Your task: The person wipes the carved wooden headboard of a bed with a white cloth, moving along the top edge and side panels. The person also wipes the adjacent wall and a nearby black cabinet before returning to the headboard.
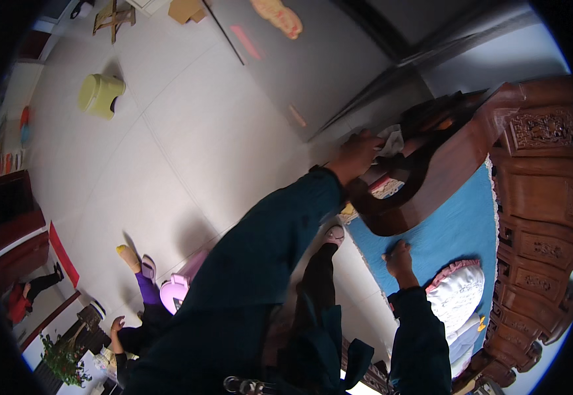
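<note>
A carved dark wooden sofa (538,197) with a blue seat cover (444,217) lies on the right. My left hand (360,154), at the end of the longer dark sleeve, is shut on a pale cloth (391,141) at the outer side of the curved wooden armrest (444,182). On the blue cover, just below the armrest's rounded end, rests my right hand (400,261), its fingers curled; whether it holds anything is hard to see. A white cushion with a pink frill (457,291) sits beside that arm.
A dark, glossy cabinet-like surface (316,64) stands beyond the armrest. On the tiled floor are a yellow-green stool (101,95) and a pink plastic object (174,292). Another person's purple-clad leg (146,289) and hand (117,324) show at lower left, near a potted plant (64,358).
</note>
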Available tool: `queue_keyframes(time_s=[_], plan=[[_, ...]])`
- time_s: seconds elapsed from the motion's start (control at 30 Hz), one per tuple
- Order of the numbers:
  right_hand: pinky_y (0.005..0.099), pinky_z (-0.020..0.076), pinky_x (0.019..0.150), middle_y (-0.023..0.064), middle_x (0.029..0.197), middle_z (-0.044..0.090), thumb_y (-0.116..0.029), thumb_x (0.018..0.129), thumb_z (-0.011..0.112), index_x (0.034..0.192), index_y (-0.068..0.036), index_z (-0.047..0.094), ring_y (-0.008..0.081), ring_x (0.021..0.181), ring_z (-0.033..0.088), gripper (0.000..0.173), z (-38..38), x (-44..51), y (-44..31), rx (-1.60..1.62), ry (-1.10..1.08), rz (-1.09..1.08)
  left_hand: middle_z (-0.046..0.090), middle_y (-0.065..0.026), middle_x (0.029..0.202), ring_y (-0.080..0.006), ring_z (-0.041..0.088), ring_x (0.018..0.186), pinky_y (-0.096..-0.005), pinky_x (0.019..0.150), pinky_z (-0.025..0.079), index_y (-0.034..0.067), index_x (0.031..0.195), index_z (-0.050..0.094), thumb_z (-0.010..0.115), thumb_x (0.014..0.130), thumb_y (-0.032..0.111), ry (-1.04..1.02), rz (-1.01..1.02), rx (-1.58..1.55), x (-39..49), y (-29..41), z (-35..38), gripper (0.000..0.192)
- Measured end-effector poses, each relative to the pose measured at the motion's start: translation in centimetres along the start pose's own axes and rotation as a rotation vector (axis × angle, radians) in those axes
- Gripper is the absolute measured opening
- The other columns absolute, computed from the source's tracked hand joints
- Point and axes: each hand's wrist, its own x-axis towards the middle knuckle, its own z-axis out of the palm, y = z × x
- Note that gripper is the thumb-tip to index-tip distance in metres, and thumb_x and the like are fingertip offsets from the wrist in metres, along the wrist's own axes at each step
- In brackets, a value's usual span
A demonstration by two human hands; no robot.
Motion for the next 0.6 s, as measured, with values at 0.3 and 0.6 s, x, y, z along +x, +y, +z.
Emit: queue_keyframes(time_s=[0.3, 0.6], plan=[[0.0524, 0.0503, 0.090, 0.0346, 0.122, 0.046, -0.019, 0.078, 0.081, 0.116, 0.003, 0.038, 0.0515, 0.109, 0.055, 0.061, -0.3, -0.4, -0.2, -0.004, -0.010, -0.048, 0.049, -0.0199, 0.128, -0.0414, 0.054, 0.111, -0.0492, 0.091, 0.048, 0.013, 0.122, 0.062, 0.054, 0.090, 0.008, -0.357, 0.056, 0.371, 2.8, -2.5, 2.3, 0.033], [0.0476, 0.0496, 0.089, 0.0263, 0.118, 0.053, -0.021, 0.076, 0.084, 0.110, 0.003, 0.050, 0.0437, 0.106, 0.057, 0.054, -0.4, -0.3, -0.6, -0.051, 0.030, -0.030, 0.049, -0.0228, 0.118, -0.0430, 0.056, 0.105, -0.0525, 0.086, 0.049, 0.011, 0.112, 0.065, 0.058, 0.085, 0.006, -0.507, -0.027, 0.371, -7.2, -4.7, -2.9, 0.028]])
